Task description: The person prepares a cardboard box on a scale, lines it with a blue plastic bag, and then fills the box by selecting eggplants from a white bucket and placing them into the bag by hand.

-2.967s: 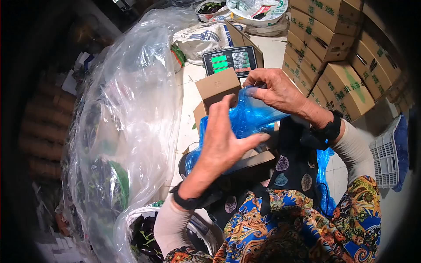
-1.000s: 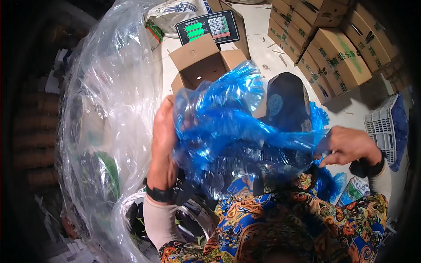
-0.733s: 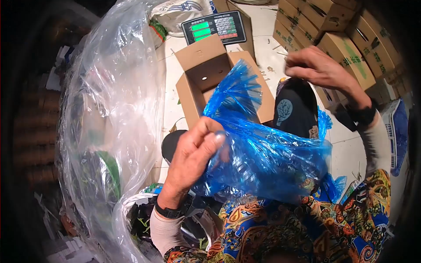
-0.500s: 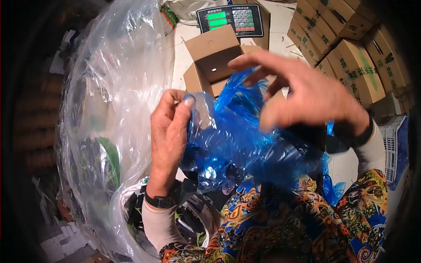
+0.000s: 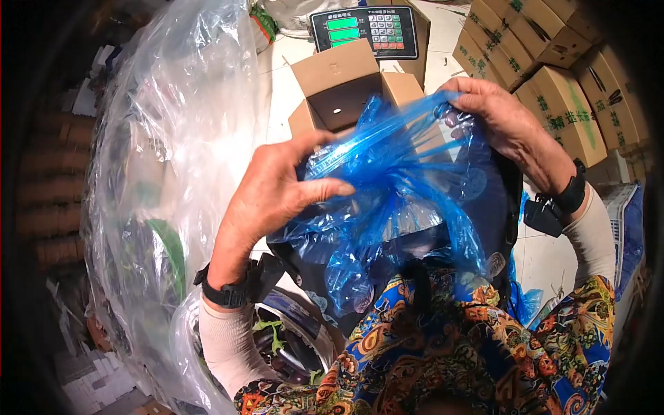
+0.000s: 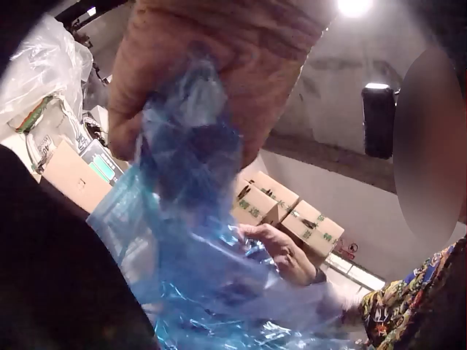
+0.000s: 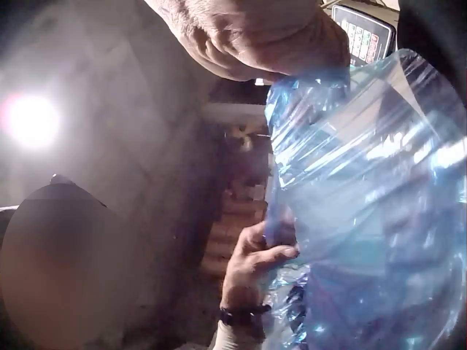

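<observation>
A thin blue plastic bag (image 5: 394, 176) hangs over the person's lap, crinkled and see-through, its upper edge pulled taut between both hands. At its left side the left hand (image 5: 277, 176) grips it, thumb stretched across the front and the fingers partly hidden behind the film. The right hand (image 5: 494, 117), higher up at the other side, pinches the bag's top edge between thumb and bent fingers. In the right wrist view the plastic bag (image 7: 365, 204) spreads out as a broad shiny sheet below the right hand (image 7: 263, 33).
An open cardboard box (image 5: 335, 76) stands just beyond the bag, with a lit digital scale (image 5: 364, 33) behind it. Stacked printed cartons (image 5: 564, 114) are at the right. Clear plastic sheeting (image 5: 180, 138) covers the left side. A container of eggplants (image 5: 297, 353) sits by the left forearm.
The bag has gone from bunched up to stretched between the hands. The right hand has moved from sweeping over the bag to pinching its edge; the left hand has turned, thumb pointing right.
</observation>
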`<state>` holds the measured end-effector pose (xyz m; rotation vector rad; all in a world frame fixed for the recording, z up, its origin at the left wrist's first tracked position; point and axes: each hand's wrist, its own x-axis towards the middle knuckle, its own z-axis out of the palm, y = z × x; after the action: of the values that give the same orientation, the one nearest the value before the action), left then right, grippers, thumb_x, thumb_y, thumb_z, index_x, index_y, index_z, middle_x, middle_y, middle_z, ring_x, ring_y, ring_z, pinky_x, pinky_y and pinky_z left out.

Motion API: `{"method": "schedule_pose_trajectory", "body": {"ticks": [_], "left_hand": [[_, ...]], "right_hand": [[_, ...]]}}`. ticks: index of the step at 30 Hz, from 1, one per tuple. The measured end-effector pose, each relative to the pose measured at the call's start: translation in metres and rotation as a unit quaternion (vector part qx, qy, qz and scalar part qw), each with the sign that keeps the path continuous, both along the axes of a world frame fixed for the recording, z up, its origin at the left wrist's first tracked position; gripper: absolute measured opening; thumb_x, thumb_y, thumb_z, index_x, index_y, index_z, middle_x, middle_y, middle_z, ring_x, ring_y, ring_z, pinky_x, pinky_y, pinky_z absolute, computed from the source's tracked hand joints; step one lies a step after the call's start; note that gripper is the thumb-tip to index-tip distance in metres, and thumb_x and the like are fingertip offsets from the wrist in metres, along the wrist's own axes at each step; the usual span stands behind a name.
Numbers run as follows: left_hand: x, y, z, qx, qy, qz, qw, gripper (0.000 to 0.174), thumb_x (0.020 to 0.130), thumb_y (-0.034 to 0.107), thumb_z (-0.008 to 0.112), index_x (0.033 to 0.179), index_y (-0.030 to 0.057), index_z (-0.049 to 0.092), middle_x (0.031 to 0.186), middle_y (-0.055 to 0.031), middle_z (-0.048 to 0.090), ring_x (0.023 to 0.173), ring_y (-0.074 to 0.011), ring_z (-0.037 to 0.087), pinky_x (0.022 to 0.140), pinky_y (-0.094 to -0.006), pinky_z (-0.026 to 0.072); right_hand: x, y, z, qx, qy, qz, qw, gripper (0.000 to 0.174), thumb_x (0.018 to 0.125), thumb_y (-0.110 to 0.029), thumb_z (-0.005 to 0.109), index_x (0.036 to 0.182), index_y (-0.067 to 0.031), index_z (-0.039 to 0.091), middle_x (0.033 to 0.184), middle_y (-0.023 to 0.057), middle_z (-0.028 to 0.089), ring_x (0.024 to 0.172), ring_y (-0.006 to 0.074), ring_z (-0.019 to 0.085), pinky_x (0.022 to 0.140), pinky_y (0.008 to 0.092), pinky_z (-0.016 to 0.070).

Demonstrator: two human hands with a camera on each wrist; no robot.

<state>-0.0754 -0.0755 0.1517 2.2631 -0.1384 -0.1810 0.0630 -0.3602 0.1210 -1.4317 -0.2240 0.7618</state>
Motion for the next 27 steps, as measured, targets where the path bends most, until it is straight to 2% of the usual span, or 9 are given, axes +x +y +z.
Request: {"method": "schedule_pose_trajectory", "body": {"ticks": [4,5,6,7,9,13,17,23,27], "left_hand": [[0.0,0.016,-0.016,0.221,-0.069,-0.01,0.973,0.019,0.078,0.003,0.07,0.097,0.0005,0.066,0.081,-0.012,0.064,0.074,-0.0212,0.061,0.071,-0.0324,0.0475],[0.002,0.025,-0.026,0.192,-0.123,0.028,0.973,0.011,0.081,0.002,0.067,0.091,0.0003,0.065,0.08,-0.0169,0.061,0.074,-0.0283,0.062,0.07,-0.0359,0.0475],[0.004,0.04,-0.035,0.185,-0.128,0.058,0.973,0.01,0.083,0.002,0.063,0.093,0.0,0.064,0.08,-0.0125,0.063,0.075,-0.0229,0.063,0.07,-0.0338,0.0487],[0.006,0.055,-0.041,0.042,-0.035,0.11,0.992,0.012,0.085,0.004,0.062,0.096,0.0005,0.064,0.082,-0.0095,0.064,0.075,-0.0198,0.063,0.07,-0.0322,0.0493],[0.008,0.064,-0.038,-0.234,0.107,0.215,0.942,0.012,0.088,0.007,0.063,0.098,0.0004,0.063,0.082,-0.0008,0.061,0.071,-0.0093,0.057,0.062,-0.0235,0.046],[0.01,0.092,-0.054,-0.333,0.104,0.285,0.893,0.015,0.087,0.007,0.063,0.101,0.0006,0.063,0.08,-0.0007,0.061,0.063,-0.0059,0.053,0.054,-0.0177,0.0432],[0.022,0.11,-0.071,-0.387,0.089,0.28,0.874,0.012,0.091,0.009,0.059,0.099,0.0016,0.064,0.076,0.0025,0.059,0.055,-0.0034,0.049,0.044,-0.0154,0.0356],[0.063,0.119,-0.068,-0.286,0.048,0.308,0.906,0.012,0.091,0.011,0.059,0.098,0.003,0.065,0.075,0.0043,0.058,0.06,-0.0022,0.049,0.047,-0.0172,0.0373],[0.108,0.139,-0.088,-0.318,0.013,0.305,0.897,0.015,0.091,0.017,0.062,0.096,0.004,0.066,0.074,0.0037,0.057,0.06,-0.0038,0.047,0.05,-0.0187,0.0379]], "right_hand": [[0.015,-0.003,0.012,0.112,0.046,0.024,0.992,0.019,0.092,-0.005,0.052,0.107,0.0056,0.059,0.082,0.0028,0.06,0.063,0.0031,0.055,0.05,0.0151,0.0461],[0.011,0.002,0.014,0.121,0.017,-0.01,0.993,0.02,0.094,-0.008,0.053,0.109,0.0044,0.059,0.08,-0.0003,0.058,0.059,-0.0008,0.05,0.044,0.0099,0.0388],[0.016,0.0,0.015,0.118,0.009,0.003,0.993,0.021,0.094,-0.009,0.054,0.11,0.0036,0.059,0.079,-0.0011,0.057,0.058,-0.0008,0.049,0.044,0.0099,0.0384],[0.024,-0.005,0.015,0.115,0.0,0.015,0.993,0.022,0.094,-0.01,0.056,0.11,0.0029,0.059,0.079,-0.002,0.057,0.057,-0.0009,0.048,0.043,0.0099,0.0379],[0.036,-0.015,0.018,0.108,-0.02,0.029,0.993,0.024,0.093,-0.021,0.06,0.108,-0.0016,0.062,0.073,-0.0059,0.053,0.054,-0.0011,0.045,0.042,0.0111,0.0354],[0.066,-0.039,0.013,-0.121,-0.115,0.125,0.978,0.024,0.091,-0.032,0.064,0.094,-0.008,0.067,0.063,-0.0092,0.047,0.052,0.0001,0.042,0.044,0.0154,0.0315],[0.076,-0.031,-0.007,-0.164,-0.18,0.111,0.963,0.028,0.094,-0.037,0.06,0.082,-0.0111,0.062,0.06,-0.0096,0.041,0.052,0.0007,0.034,0.047,0.0189,0.026],[0.123,0.002,-0.021,-0.189,-0.226,0.047,0.955,0.033,0.096,-0.04,0.055,0.075,-0.0142,0.055,0.063,-0.0104,0.042,0.053,0.0002,0.031,0.047,0.0192,0.0232],[0.163,0.039,-0.045,-0.163,-0.246,0.001,0.955,0.034,0.096,-0.042,0.055,0.075,-0.0154,0.054,0.064,-0.0109,0.041,0.052,0.0001,0.031,0.046,0.0193,0.0223]]}}
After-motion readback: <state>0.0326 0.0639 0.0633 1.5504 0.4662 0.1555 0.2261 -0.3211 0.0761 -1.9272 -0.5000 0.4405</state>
